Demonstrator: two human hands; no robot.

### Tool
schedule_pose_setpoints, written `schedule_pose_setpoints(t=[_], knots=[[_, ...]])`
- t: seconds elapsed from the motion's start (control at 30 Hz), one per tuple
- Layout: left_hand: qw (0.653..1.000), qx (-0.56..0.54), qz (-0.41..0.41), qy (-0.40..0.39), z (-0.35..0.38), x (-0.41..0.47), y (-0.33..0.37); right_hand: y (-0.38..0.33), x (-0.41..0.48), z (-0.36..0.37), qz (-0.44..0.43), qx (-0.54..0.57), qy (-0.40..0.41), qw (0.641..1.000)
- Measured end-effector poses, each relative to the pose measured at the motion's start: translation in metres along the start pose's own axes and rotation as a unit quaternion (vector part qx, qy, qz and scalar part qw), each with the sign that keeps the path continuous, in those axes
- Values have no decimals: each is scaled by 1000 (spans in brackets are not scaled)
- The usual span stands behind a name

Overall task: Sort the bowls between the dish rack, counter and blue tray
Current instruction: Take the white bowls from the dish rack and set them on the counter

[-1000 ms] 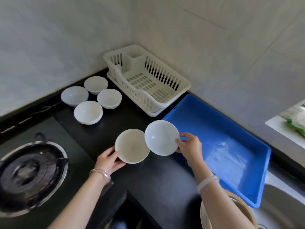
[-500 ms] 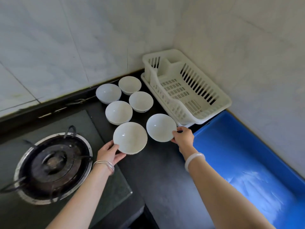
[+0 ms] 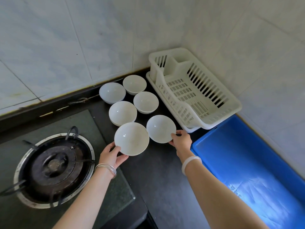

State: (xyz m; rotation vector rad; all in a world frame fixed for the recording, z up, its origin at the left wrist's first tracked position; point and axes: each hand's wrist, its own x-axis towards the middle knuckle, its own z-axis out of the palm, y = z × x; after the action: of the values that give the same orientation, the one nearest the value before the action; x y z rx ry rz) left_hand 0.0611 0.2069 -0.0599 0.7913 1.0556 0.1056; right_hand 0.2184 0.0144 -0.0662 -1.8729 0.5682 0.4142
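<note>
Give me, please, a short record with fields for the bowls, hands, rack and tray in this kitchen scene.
standing bowls: four, white, clustered on the counter beside the dish rack
left hand: grips the rim of the near-left bowl
right hand: grips the rim of the near-right bowl
dish rack: white, in the wall corner
blue tray: right of the hands, next to the rack
gas burner: left of the bowls

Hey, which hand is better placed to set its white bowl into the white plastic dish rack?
Right, probably. The right hand grips a round white bowl beside the white plastic dish rack; the left hand holds another white bowl nearer the black gas burner.
</note>
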Motion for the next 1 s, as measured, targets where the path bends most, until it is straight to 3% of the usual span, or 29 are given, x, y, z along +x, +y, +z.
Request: schedule_pose_setpoints(t=[0.37, 0.77, 1.0], knots=[[1000, -30, -5, 1, -2, 1, -5, -5, -5, 16, 80, 141, -30, 986], [998, -41, 17, 32, 2, -4, -10, -6, -15, 17, 104, 155, -44, 981], [998, -19, 55, 32, 8, -23, -18, -5, -36, -2, 80, 109, -150, 979]])
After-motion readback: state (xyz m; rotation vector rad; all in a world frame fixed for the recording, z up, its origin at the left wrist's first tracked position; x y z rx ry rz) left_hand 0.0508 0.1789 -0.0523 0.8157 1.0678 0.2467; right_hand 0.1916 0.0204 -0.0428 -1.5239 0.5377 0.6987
